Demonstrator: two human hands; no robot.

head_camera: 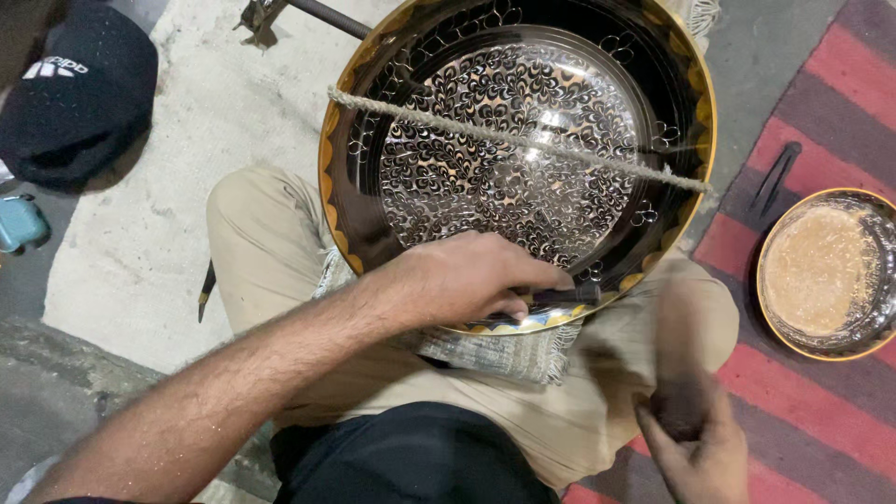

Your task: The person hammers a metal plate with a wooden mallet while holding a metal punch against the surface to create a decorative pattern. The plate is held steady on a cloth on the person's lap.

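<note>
Hands are working low in the picture, close to the person's lap. The right hand (695, 448) is sitting nearest, down at the bottom edge. It is gripping a dark hammer handle (679, 364), and the handle is looking blurry, so I am guessing it is swinging. The fingers are curling tight around it.

The left hand (467, 280) is lying a bit farther up, with the arm coming in from the lower left. Its fingers are pinching a thin dark metal tool (565, 295), and the tip is touching the rim of the big tray (359, 201).

The tray is resting tilted on the person's knees, with a woven cloth (495, 350) tucked under it. It is looking like hard, shiny metal, dark with a gold edge and tiny curly patterns. I am thinking it is stiff, a bit heavy and slippery, so holding it by the rim with both hands seems best. A rough rope (523, 140) is stretching across it.

Farther off, a small round bowl (826, 271) is sitting on a striped red rug (821, 411), and a black cap (79, 89) is lying at the top left
</note>
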